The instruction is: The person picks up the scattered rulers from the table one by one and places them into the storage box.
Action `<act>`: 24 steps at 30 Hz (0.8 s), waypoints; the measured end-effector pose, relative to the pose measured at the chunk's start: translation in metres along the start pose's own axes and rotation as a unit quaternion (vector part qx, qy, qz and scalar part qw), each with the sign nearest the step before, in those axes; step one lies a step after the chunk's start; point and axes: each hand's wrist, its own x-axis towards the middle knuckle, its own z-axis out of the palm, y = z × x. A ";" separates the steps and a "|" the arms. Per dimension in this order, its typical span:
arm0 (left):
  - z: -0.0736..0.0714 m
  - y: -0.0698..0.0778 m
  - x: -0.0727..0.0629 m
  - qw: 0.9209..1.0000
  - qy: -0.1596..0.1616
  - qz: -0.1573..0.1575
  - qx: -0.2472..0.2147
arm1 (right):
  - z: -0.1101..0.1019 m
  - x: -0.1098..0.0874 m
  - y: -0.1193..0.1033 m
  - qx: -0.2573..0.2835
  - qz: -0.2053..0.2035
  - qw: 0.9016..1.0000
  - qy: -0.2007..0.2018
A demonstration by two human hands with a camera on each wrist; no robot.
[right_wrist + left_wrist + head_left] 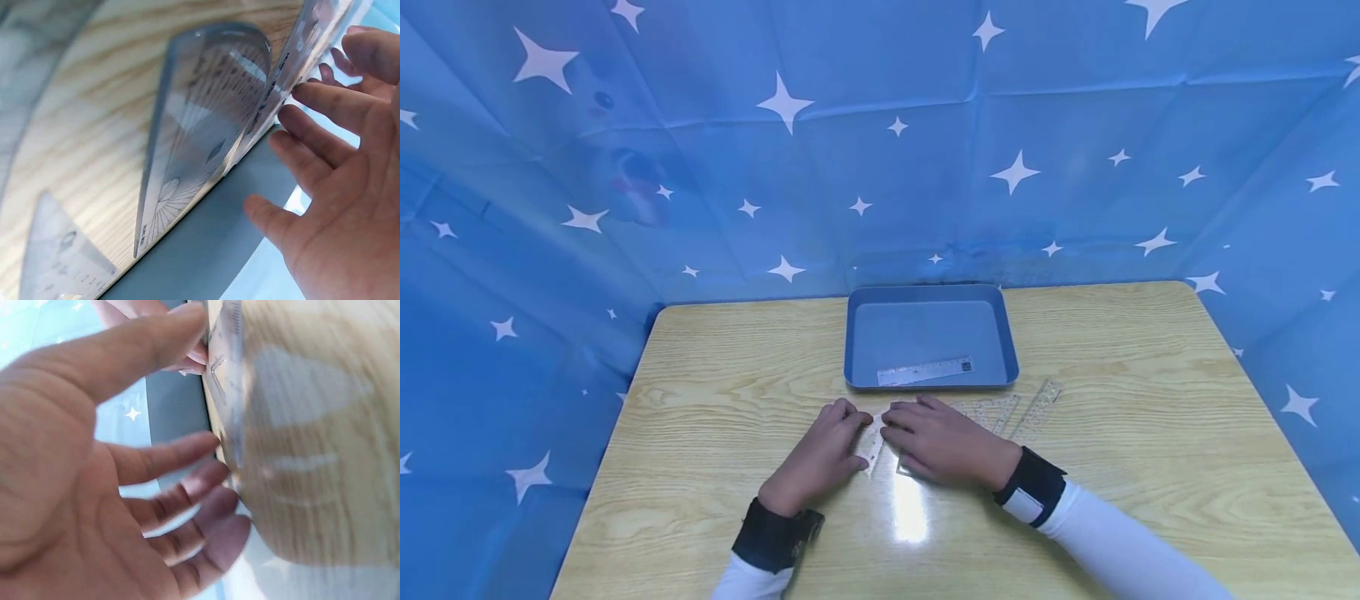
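A clear, narrow plastic measuring piece (874,442) with printed markings lies on the table between my two hands; its full outline is partly covered. My left hand (820,454) touches its left side, thumb near the lower end and fingertips near the upper one. In the left wrist view the thumb (144,350) is spread from the fingers beside its clear edge. My right hand (943,442) touches it from the right with extended fingertips. Beneath and beside the right hand lies another transparent piece (992,408). The right wrist view shows a clear plate with fanned lines (206,119).
Just beyond the hands stands a blue tray (925,292) with a clear ruler (925,371) inside. Another clear ruler (1037,408) lies slanted on the wooden table (1150,400), right of the tray's front corner. A blue star-patterned cloth (865,167) hangs behind.
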 end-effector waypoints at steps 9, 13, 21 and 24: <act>-0.003 0.001 -0.001 0.999 -0.013 -0.034 -0.034 | -0.001 0.000 -0.003 -0.005 0.008 1.000 0.005; -0.005 0.005 -0.001 0.997 0.004 -0.073 -0.028 | -0.001 0.000 -0.004 -0.003 0.005 1.000 0.016; -0.001 0.014 0.001 0.994 0.006 -0.108 0.018 | 0.001 0.002 -0.005 -0.006 0.004 1.000 0.005; -0.002 0.017 0.003 0.992 -0.002 -0.124 0.023 | 0.001 0.003 -0.006 -0.010 -0.002 1.000 0.013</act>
